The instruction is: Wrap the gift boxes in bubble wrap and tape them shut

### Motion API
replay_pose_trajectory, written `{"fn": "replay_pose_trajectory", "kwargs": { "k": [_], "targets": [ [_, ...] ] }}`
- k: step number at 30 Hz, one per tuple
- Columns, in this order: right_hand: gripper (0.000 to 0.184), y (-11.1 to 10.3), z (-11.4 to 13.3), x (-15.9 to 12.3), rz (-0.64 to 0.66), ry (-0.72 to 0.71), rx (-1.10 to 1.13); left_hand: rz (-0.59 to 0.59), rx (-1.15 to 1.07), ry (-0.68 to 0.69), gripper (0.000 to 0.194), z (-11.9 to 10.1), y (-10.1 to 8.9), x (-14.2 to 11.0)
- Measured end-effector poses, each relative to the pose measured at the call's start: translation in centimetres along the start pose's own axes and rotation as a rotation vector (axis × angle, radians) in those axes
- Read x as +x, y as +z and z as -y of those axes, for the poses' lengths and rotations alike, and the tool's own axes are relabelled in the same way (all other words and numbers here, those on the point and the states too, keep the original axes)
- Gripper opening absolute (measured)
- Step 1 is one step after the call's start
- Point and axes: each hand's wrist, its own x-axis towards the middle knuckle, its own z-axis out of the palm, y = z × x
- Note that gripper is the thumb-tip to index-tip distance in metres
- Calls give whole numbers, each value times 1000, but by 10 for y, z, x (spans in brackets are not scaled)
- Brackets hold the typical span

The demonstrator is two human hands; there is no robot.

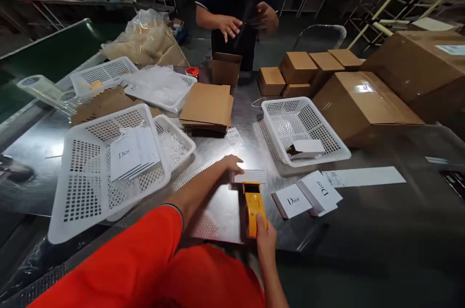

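Observation:
My right hand is wrapped round the handle of a yellow tape dispenser. The dispenser's front end meets the near edge of a small white packet with a clear, shiny covering. At the packet's left end is my left hand, its fingers bent over that end and partly hidden. To the right of the dispenser lie white Dior cards or flat boxes, with a second stack of Dior pieces beside them.
White baskets stand left and right; the left one holds Dior envelopes. Flattened cardboard is stacked mid-table. Brown cartons line the right back. Across the table a person stands behind an open carton.

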Motion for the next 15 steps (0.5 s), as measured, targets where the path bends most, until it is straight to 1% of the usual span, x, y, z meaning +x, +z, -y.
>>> {"fn": "replay_pose_trajectory", "kwargs": {
  "k": [1, 3, 6, 7, 8, 13, 15],
  "targets": [
    [65, 4, 9, 9, 8, -7, 11, -36, 16, -2, 47, -2, -3, 0],
    [64, 11, 20, 22, 35, 4, 38, -89, 37, 20, 46, -9, -1, -5],
    [60, 17, 27, 34, 68, 2, 73, -102, 37, 62, 61, -19, 9, -12],
    [59, 19, 28, 37, 82, 3, 82, -98, 30, 61, 65, -20, 11, -11],
    [57, 20, 29, 41, 90, 4, 87, -92, 14, 51, 64, -19, 11, -8],
    [58, 24, 39, 61, 108, 26, 112, -27, -131, -16, 35, 2, -5, 25],
    [59, 20, 41, 68, 113, 52, 125, 4, -210, -28, 31, 8, -7, 36]
  ]
}}
